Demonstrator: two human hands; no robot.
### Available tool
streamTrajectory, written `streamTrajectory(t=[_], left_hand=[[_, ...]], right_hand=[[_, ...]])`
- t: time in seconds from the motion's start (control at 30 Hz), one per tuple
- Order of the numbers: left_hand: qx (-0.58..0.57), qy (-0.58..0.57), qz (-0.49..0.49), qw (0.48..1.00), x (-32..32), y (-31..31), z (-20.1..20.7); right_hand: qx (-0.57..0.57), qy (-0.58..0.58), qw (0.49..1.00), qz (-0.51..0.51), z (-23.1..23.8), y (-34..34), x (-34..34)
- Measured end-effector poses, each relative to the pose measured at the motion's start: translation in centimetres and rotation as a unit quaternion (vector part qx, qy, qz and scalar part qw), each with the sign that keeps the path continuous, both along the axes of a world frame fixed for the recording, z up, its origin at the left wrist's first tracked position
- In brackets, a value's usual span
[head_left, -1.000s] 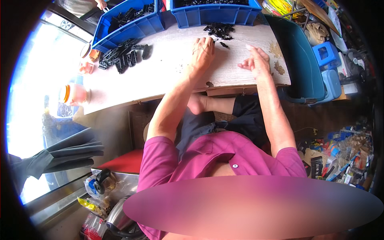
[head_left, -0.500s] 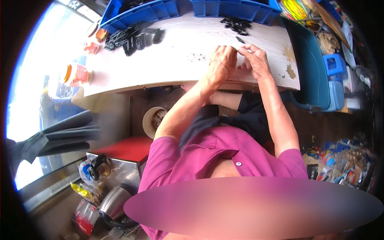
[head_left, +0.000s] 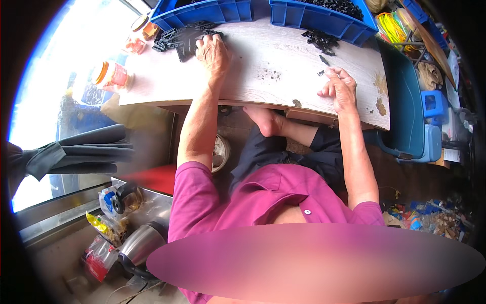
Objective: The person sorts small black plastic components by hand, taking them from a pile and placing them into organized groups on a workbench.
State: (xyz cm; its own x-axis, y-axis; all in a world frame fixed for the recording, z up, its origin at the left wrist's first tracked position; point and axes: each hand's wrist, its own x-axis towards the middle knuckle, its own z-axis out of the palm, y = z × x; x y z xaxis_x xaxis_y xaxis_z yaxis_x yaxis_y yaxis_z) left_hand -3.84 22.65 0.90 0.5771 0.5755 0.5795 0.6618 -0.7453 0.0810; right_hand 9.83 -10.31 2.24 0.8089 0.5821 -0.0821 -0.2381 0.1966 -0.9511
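Note:
My left hand (head_left: 214, 57) is at the right end of a pile of flat black plastic parts (head_left: 174, 40) on the far left of the table. Its fingers are curled down over the pile's edge, and what they grip is hidden. Over the right side of the table, my right hand (head_left: 341, 90) pinches a small black plastic piece (head_left: 320, 73) between thumb and forefinger. A similar dark piece (head_left: 324, 60) lies just beyond those fingertips. Farther back is a heap of small black pieces (head_left: 321, 42).
Two blue bins (head_left: 202, 16) stand along the table's (head_left: 248, 55) back edge. Jars with orange lids (head_left: 104, 73) are at its left end. A teal tub (head_left: 405, 96) is beside its right end. Below the front edge is a pale bucket (head_left: 221, 154).
My hands were together over the middle right of the table. The left has moved left to the pile of black parts; the right has stayed on the right, slightly lower. The view has shifted a little.

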Motion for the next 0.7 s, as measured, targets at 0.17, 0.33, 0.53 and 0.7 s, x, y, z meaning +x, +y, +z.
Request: streamTrajectory(t=[0.17,0.33,0.53,0.7], left_hand=[[-0.066,-0.055,-0.057,0.995,-0.8,-0.3,-0.5],[-0.176,-0.148,-0.149,0.962,-1.3,-4.7,1.0],[-0.493,-0.327,-0.205,0.780,-0.6,-10.2,0.5],[-0.465,-0.320,-0.205,0.799,0.6,-12.8,-0.2]], right_hand=[[0.008,-0.004,1.000,-0.008,-0.1,-0.2,-0.3],[0.007,-0.008,1.000,-0.011,0.1,-0.2,-0.4],[0.008,-0.002,0.999,-0.038,0.9,0.2,-0.7],[0.010,-0.004,0.999,-0.036,1.1,0.6,-0.5]])
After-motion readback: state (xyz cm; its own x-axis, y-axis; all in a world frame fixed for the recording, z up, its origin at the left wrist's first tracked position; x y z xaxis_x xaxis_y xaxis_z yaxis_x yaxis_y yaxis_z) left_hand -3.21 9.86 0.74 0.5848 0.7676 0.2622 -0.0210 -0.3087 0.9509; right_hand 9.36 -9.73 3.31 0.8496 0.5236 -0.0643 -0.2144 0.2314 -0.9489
